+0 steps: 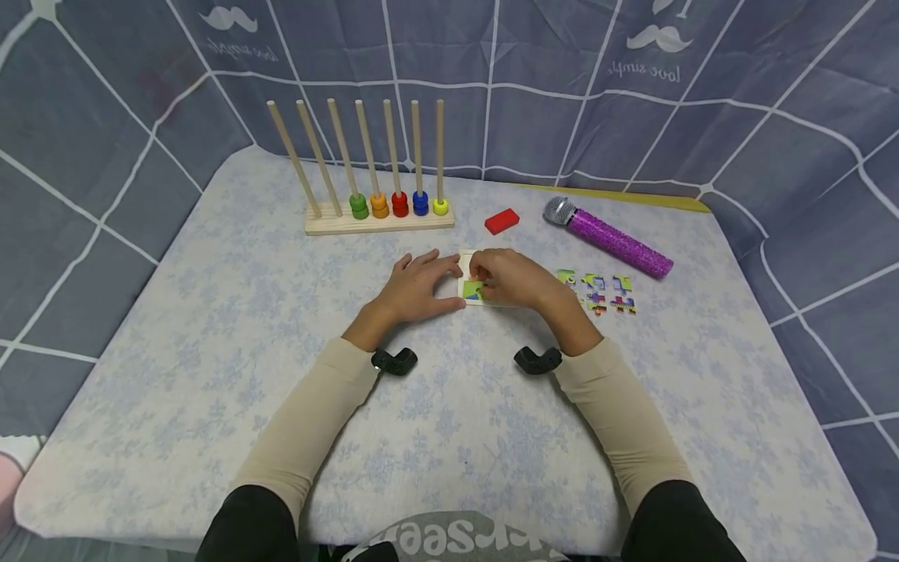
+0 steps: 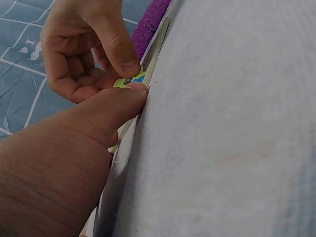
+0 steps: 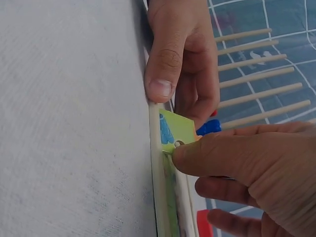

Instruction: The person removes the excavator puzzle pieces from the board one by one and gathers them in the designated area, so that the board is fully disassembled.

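A small wooden puzzle tray (image 1: 466, 259) with a pale rim lies flat on the table, mostly covered by the hands. My left hand (image 1: 421, 290) is at its left side, the thumb touching the near corner and the other fingers spread along the left edge. Over the tray, my right hand (image 1: 516, 279) pinches a green puzzle piece (image 3: 181, 127) with a blue patch. In the right wrist view the piece stands tilted above the tray's rim, under the right thumb. How the piece sits against the tray floor is hidden.
Several loose puzzle pieces (image 1: 595, 300) lie right of the right hand. Behind them is a purple glittery microphone (image 1: 618, 243), with a red block (image 1: 502, 221) to its left. A wooden peg stand (image 1: 379, 224) with coloured rings stands at the back left.
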A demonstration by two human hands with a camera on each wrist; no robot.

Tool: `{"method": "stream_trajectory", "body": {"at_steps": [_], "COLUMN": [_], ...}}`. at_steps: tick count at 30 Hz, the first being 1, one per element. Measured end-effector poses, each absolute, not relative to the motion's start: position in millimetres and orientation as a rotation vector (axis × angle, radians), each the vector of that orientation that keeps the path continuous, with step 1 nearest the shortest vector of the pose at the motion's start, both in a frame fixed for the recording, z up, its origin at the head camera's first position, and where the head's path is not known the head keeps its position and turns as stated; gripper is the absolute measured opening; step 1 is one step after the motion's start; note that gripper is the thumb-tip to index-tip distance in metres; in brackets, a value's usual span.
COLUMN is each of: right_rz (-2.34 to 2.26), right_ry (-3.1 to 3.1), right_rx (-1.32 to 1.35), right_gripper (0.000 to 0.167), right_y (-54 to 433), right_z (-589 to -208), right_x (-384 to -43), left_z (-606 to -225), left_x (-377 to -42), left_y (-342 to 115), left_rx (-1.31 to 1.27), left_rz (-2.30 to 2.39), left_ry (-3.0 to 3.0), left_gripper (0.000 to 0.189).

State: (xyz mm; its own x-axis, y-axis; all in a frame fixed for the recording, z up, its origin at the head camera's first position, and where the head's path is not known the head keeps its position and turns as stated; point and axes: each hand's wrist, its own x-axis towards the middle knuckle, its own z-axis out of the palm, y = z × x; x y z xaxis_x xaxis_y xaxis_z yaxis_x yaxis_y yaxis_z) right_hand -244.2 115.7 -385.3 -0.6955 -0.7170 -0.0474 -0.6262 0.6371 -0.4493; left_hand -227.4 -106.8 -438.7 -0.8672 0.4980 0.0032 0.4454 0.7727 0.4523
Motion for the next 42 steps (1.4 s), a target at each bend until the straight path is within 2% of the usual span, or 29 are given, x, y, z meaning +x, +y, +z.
{"method": "stream_trajectory", "body": {"at_steps": [13,23,28,32,35,42], "right_rz": [-0.583,-0.997,-1.089,-0.994,-0.919,-0.84], "right_ry": [2.747,2.66,2.701,2.701,2.648,2.577], "right_rx": [-1.068,-1.103,-0.991,-0.81,-0.705,-0.649], "right_gripper": [0.015,0.008,0.006,0.001,0.003,0.005], "right_y": [125,156,187,217,240,269], "right_z": [-384,-373,-365,-362,-365,-382], "right_x": [-247,-252,-241,-226,-213,-198], "left_z": [-438,-442,-442,-442,-442,-437], "left_x": [-227,-228,-228,-229,-229,-228], "left_y": [-104,-101,-99,-101,-102,-104], "left_rx": [0.775,0.785,0.786,0.77,0.764,0.756], "left_rz": [0.68,0.671,0.666,0.664,0.66,0.676], "left_ry": [2.838,2.841,2.836,2.838,2.837,2.843], "left_gripper": [0.053,0.053,0.053,0.052,0.052,0.05]}}
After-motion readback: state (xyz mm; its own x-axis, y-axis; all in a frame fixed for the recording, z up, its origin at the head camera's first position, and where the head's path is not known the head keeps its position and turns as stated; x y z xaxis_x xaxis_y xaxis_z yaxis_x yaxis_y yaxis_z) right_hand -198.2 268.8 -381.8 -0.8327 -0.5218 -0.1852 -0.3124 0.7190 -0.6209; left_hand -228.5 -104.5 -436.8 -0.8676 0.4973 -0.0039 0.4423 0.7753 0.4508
